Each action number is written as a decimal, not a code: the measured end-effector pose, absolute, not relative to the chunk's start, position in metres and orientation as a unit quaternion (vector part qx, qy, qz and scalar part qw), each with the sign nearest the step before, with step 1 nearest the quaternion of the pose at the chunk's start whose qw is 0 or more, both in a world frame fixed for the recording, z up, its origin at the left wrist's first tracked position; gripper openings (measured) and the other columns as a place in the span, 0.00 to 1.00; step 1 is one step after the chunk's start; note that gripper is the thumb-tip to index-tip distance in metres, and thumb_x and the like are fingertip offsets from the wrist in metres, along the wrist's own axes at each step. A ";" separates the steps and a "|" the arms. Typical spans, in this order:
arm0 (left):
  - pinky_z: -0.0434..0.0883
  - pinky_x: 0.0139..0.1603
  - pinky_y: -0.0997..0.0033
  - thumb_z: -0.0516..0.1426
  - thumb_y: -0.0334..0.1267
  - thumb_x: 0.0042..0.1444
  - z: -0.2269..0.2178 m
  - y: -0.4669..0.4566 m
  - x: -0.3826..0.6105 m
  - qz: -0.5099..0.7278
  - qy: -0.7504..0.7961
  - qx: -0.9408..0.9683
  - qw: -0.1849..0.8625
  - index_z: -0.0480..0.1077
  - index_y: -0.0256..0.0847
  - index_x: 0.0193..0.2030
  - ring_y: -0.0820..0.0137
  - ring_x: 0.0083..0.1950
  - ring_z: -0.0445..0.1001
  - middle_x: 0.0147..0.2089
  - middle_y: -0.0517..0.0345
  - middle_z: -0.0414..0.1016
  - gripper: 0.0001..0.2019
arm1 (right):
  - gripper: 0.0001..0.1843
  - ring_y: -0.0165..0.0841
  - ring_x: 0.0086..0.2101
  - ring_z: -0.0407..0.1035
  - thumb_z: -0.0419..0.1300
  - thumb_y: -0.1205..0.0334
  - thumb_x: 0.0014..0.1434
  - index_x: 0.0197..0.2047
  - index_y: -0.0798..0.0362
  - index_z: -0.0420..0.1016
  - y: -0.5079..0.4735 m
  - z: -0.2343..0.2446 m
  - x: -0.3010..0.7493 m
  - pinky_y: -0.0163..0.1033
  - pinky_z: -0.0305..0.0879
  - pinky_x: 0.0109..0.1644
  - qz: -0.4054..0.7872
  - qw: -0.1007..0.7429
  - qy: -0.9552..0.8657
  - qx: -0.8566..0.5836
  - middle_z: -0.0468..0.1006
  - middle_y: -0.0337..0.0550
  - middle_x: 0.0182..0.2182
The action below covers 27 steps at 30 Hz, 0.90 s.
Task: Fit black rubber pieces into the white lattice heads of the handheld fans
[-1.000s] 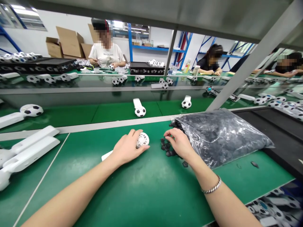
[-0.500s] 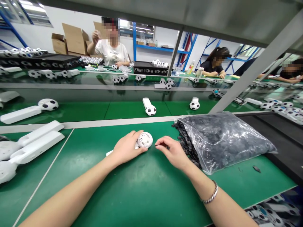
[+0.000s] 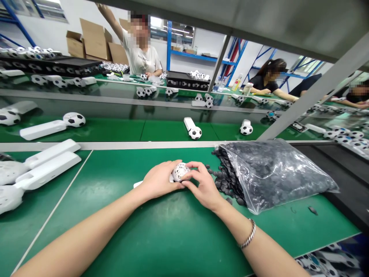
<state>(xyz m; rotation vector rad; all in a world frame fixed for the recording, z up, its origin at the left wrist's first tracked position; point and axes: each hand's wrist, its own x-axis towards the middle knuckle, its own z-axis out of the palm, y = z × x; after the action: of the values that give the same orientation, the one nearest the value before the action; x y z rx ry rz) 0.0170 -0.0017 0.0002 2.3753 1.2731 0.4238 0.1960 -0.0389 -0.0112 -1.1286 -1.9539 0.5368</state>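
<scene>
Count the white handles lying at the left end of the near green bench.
2: one handle lies farther back, the other just in front of it, both on the bench. More could be out of frame.

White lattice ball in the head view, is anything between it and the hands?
Nothing visible stands between them: the left hand and right hand are both on the white lattice ball. The loose black pieces lie to the right of the right hand, not between.

The bag [image 3: 276, 177] lies on the bench [image 3: 115, 169], loose pieces [image 3: 226, 181] against its left side, a tray [image 3: 346, 181] to its right.
</scene>
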 end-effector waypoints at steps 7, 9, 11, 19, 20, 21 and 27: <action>0.65 0.50 0.63 0.57 0.52 0.45 0.002 -0.002 0.019 0.166 0.465 0.843 0.215 0.59 0.47 0.56 0.60 0.52 0.67 0.53 0.57 0.68 0.30 | 0.25 0.34 0.46 0.65 0.61 0.68 0.50 0.51 0.51 0.60 -0.035 -0.021 0.194 0.40 0.63 0.49 0.346 0.417 -0.705 -0.457 0.68 0.44 0.47; 0.65 0.49 0.63 0.57 0.52 0.46 0.002 -0.002 0.020 0.164 0.467 0.840 0.223 0.59 0.49 0.55 0.61 0.52 0.67 0.53 0.59 0.68 0.29 | 0.24 0.34 0.46 0.64 0.62 0.67 0.50 0.50 0.51 0.61 -0.032 -0.020 0.195 0.38 0.64 0.45 0.340 0.413 -0.707 -0.462 0.68 0.43 0.46; 0.65 0.49 0.63 0.58 0.52 0.45 0.002 -0.001 0.020 0.157 0.470 0.838 0.229 0.58 0.50 0.56 0.61 0.53 0.66 0.54 0.60 0.67 0.30 | 0.20 0.34 0.45 0.65 0.61 0.65 0.52 0.48 0.51 0.63 -0.025 -0.019 0.203 0.36 0.66 0.42 0.352 0.408 -0.704 -0.463 0.69 0.43 0.45; 0.62 0.46 0.60 0.54 0.35 0.46 0.002 0.006 0.014 0.150 0.458 0.863 0.151 0.62 0.46 0.51 0.61 0.46 0.66 0.47 0.57 0.70 0.22 | 0.03 0.35 0.38 0.66 0.61 0.67 0.52 0.33 0.53 0.76 0.007 -0.016 0.267 0.42 0.60 0.47 0.094 0.294 -0.728 -0.613 0.73 0.43 0.33; 0.61 0.47 0.60 0.53 0.32 0.46 0.002 0.007 0.013 0.152 0.445 0.870 0.145 0.62 0.47 0.52 0.61 0.47 0.65 0.48 0.58 0.69 0.23 | 0.04 0.36 0.38 0.66 0.62 0.67 0.52 0.33 0.52 0.76 0.007 -0.017 0.268 0.42 0.60 0.47 0.098 0.274 -0.738 -0.609 0.73 0.43 0.33; 0.60 0.48 0.60 0.51 0.29 0.45 0.001 0.007 0.013 0.153 0.436 0.875 0.143 0.61 0.48 0.53 0.62 0.47 0.65 0.48 0.58 0.69 0.26 | 0.04 0.36 0.38 0.66 0.62 0.67 0.52 0.33 0.51 0.77 0.005 -0.017 0.267 0.42 0.59 0.48 0.103 0.258 -0.748 -0.603 0.74 0.43 0.33; 0.59 0.49 0.60 0.48 0.24 0.45 -0.004 0.008 0.011 0.159 0.419 0.885 0.128 0.60 0.50 0.57 0.63 0.47 0.62 0.45 0.56 0.68 0.30 | 0.04 0.35 0.37 0.65 0.60 0.70 0.53 0.32 0.52 0.75 -0.003 -0.011 0.253 0.39 0.59 0.44 0.102 0.184 -0.774 -0.598 0.74 0.43 0.32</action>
<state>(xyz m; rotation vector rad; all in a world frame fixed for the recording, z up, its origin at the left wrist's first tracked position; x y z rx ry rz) 0.0109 0.0080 -0.0043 2.5738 1.2203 0.4625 0.2531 -0.0029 -0.0106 -1.6847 -2.1811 0.2870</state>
